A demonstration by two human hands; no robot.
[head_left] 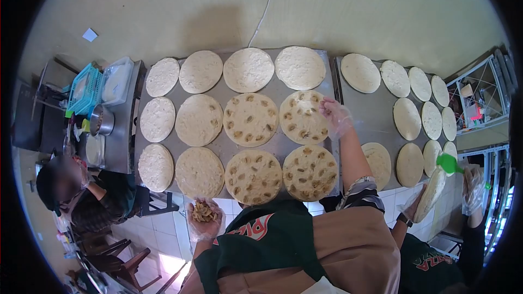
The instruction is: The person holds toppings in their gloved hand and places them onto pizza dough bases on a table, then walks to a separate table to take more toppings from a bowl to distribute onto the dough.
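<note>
My left hand [192,223], in a clear plastic glove, is cupped around a heap of brown topping pieces [205,212] at the table's near edge. They look like cooked slices, but the exact kind is unclear. Also gloved, my right hand [335,117] is over the right edge of a pizza base [306,110]. Its fingers are pinched together, and whatever they hold is too small to make out. Brown pieces dot this base, the base to its left [250,120], and two nearer bases [253,170] [310,162]. Another base [199,121] has a few pieces at its right edge.
Plain dough rounds [248,71] fill the rest of the metal table [229,91]; more lie on a second table [376,110]. At right, a co-worker's gloved hands hold a dough round [430,196] and a green tool [450,164]. Another person sits left, near a metal bowl [103,120].
</note>
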